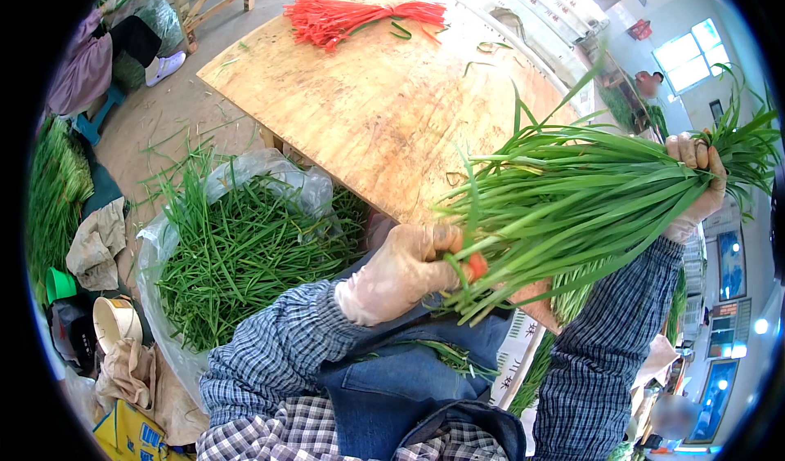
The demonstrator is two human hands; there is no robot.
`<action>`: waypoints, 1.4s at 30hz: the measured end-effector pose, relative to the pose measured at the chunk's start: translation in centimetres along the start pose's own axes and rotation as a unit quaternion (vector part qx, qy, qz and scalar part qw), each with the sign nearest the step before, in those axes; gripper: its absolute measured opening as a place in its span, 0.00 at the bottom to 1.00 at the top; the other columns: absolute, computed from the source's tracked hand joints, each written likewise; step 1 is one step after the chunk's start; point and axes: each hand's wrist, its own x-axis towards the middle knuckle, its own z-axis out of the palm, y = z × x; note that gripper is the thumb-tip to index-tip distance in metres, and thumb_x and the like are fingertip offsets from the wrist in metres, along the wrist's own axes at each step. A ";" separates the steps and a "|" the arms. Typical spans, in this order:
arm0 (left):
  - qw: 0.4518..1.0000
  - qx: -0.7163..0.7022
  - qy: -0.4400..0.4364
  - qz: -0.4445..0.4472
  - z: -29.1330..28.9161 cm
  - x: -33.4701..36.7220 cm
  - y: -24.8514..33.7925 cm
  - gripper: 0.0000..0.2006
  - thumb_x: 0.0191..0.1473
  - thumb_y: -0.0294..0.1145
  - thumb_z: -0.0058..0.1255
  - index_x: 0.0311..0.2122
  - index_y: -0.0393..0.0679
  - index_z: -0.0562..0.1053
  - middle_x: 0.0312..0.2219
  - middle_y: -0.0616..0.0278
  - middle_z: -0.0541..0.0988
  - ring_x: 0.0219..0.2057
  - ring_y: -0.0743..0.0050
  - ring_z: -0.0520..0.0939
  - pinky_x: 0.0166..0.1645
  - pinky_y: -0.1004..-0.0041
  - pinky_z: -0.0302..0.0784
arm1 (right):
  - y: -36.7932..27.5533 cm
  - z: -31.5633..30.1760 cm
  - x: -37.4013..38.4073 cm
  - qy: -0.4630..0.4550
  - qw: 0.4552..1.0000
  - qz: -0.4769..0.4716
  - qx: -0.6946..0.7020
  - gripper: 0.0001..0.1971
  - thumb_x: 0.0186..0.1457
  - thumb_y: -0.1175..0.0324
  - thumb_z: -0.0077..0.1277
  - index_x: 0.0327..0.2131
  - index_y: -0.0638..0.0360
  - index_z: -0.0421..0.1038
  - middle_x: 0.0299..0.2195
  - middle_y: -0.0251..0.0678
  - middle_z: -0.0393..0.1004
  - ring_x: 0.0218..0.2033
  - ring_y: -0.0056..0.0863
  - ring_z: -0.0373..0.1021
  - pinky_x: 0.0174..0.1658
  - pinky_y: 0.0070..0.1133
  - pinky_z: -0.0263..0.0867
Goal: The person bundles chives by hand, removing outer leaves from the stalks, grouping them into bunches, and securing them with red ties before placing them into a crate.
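A large bunch of long green Chinese chives is held up in front of me, over the near right part of the table. My right hand, in a thin pale glove, is closed around the leafy part, with leaf tips sticking out beyond it. At the pale stem ends my left hand, also gloved, is closed with thumb and fingers pinching some stems. Something orange shows at its fingertips. A few chive bits lie on my blue apron.
The wooden table carries a bundle of red ties and scraps. Left of it stands a clear plastic bag full of loose chives. A beige bucket and cloths sit farther left. Another person sits at the far left.
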 end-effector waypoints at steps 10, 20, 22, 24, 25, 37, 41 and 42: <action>0.435 0.882 0.151 -0.103 -11.1 -11.3 0.4 0.16 0.35 0.22 0.53 0.36 0.43 0.74 0.30 0.53 0.73 0.35 0.53 0.73 0.46 0.61 0.65 | -0.7 -1.2 -0.2 -0.057 0.996 0.007 0.062 0.14 0.51 0.65 0.40 0.15 0.50 0.53 0.16 0.25 0.53 0.22 0.19 0.49 0.29 0.17 0.49; 0.744 0.588 0.077 0.309 -0.2 -0.8 1.1 0.17 0.40 0.25 0.54 0.40 0.45 0.72 0.24 0.59 0.71 0.22 0.59 0.75 0.23 0.68 0.70 | -0.6 0.2 0.0 -0.068 0.997 0.006 0.021 0.15 0.51 0.67 0.40 0.14 0.50 0.50 0.15 0.24 0.48 0.22 0.19 0.45 0.28 0.18 0.45; 0.772 0.563 0.051 0.293 -0.5 0.4 0.3 0.15 0.41 0.27 0.54 0.39 0.44 0.72 0.23 0.58 0.71 0.22 0.59 0.75 0.24 0.67 0.71 | -0.5 0.5 -0.1 -0.072 0.997 0.015 0.022 0.14 0.51 0.67 0.40 0.15 0.50 0.51 0.15 0.24 0.48 0.21 0.18 0.45 0.28 0.18 0.46; 0.762 0.584 0.025 0.278 -0.9 0.9 0.1 0.12 0.41 0.27 0.53 0.36 0.43 0.72 0.23 0.59 0.72 0.22 0.58 0.75 0.25 0.67 0.71 | -0.1 0.4 -0.2 -0.056 0.998 -0.001 0.021 0.13 0.50 0.68 0.40 0.16 0.52 0.52 0.15 0.24 0.49 0.20 0.18 0.46 0.27 0.18 0.46; 0.755 0.592 0.019 0.282 -1.1 1.0 0.0 0.11 0.41 0.27 0.52 0.35 0.43 0.72 0.23 0.59 0.72 0.22 0.59 0.75 0.24 0.67 0.71 | 0.1 0.4 -0.3 -0.047 0.999 -0.008 0.019 0.12 0.50 0.68 0.40 0.16 0.52 0.53 0.15 0.23 0.49 0.20 0.17 0.46 0.27 0.18 0.47; 0.485 0.697 0.137 0.511 1.4 3.8 7.4 0.09 0.33 0.26 0.52 0.26 0.43 0.71 0.20 0.63 0.68 0.18 0.69 0.71 0.20 0.71 0.68 | 1.7 1.9 -2.0 0.040 0.999 -0.023 -0.010 0.08 0.48 0.69 0.43 0.27 0.65 0.64 0.15 0.26 0.53 0.20 0.18 0.49 0.25 0.17 0.48; 0.454 0.658 0.146 0.583 0.2 3.5 9.5 0.08 0.39 0.17 0.48 0.29 0.36 0.72 0.20 0.62 0.73 0.17 0.78 0.72 0.20 0.79 0.70 | 2.5 1.4 -2.0 0.046 0.999 -0.007 0.018 0.09 0.48 0.69 0.44 0.28 0.67 0.65 0.16 0.27 0.54 0.20 0.19 0.50 0.26 0.17 0.49; 0.428 0.628 0.150 0.632 0.0 4.3 10.6 0.08 0.40 0.16 0.47 0.30 0.35 0.73 0.21 0.61 0.74 0.17 0.79 0.72 0.20 0.80 0.70 | 2.4 1.4 -2.0 0.042 0.999 -0.001 0.022 0.08 0.47 0.69 0.44 0.28 0.66 0.65 0.16 0.27 0.54 0.20 0.19 0.50 0.26 0.17 0.49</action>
